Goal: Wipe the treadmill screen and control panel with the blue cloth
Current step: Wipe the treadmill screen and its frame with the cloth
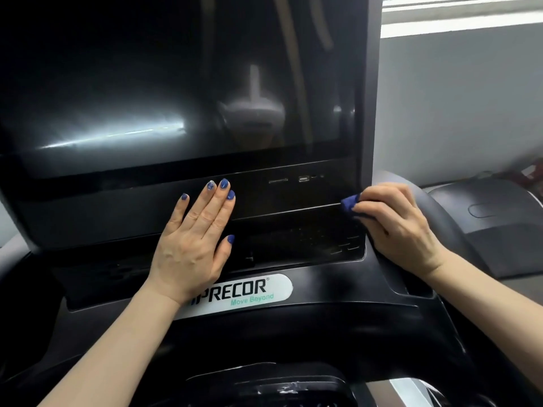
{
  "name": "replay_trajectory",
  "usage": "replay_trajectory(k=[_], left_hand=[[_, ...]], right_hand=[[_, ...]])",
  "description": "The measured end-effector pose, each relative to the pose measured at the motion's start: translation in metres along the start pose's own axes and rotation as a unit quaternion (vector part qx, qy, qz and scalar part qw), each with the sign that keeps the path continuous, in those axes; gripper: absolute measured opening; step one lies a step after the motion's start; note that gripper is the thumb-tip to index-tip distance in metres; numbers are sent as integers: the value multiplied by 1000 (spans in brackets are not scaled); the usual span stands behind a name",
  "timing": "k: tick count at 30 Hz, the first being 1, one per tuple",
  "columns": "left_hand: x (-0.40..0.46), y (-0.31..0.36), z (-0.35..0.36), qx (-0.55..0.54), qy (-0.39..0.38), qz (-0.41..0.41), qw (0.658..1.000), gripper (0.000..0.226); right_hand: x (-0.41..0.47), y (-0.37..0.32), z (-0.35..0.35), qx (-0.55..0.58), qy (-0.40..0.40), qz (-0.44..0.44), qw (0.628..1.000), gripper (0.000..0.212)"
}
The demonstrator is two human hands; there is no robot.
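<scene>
A: Here, the treadmill screen (pixel 176 83) was a large, glossy black rectangle, dark and mirror-like, with pale streaks of reflected light across its lower part.

B: And the control panel (pixel 293 198)?

A: A smooth black band directly below the screen, with small slots and ports (pixel 295 179) near its right end. Under it lay a recessed matte area with fine ribbed markings.

B: Where was the blue cloth (pixel 351 203)?

A: Bunched into a small, soft wad at the panel's lower right edge, beside the screen's grey frame. The right hand (pixel 399 227) pinched it, fingers curled round the fabric; only a little blue showed beyond the fingertips.

B: The other hand?

A: The left hand (pixel 197 245) rested flat on the panel, fingers straight and close together, thumb spread to the side, holding nothing. Its nails were painted blue.

B: Anything lower down?

A: A white oval label (pixel 249 292) reading "PRECOR Move Beyond" sat on the moulded black plastic console, just below the left hand.
</scene>
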State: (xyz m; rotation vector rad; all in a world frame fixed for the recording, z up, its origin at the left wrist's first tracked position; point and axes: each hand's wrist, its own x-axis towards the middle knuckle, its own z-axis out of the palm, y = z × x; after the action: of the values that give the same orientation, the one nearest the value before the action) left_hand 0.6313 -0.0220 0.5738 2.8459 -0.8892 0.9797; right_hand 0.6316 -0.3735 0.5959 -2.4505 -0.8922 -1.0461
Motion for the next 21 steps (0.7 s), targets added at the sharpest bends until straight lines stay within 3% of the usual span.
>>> replay_trajectory(k=[6, 11, 15, 21], left_hand=[[-1, -2, 3, 6, 5, 2, 1000, 61], [-2, -3, 3, 3, 6, 3, 1000, 61], [-2, -3, 2, 3, 11, 6, 1000, 61], [-2, -3, 4, 13, 10, 9, 1000, 62]], right_hand=[[-17, 12, 8, 2, -45, -81, 996, 8], [-29, 20, 12, -20, -41, -82, 996, 28], [-32, 15, 10, -4, -81, -97, 992, 27], [-25, -11, 27, 8, -76, -66, 995, 19]])
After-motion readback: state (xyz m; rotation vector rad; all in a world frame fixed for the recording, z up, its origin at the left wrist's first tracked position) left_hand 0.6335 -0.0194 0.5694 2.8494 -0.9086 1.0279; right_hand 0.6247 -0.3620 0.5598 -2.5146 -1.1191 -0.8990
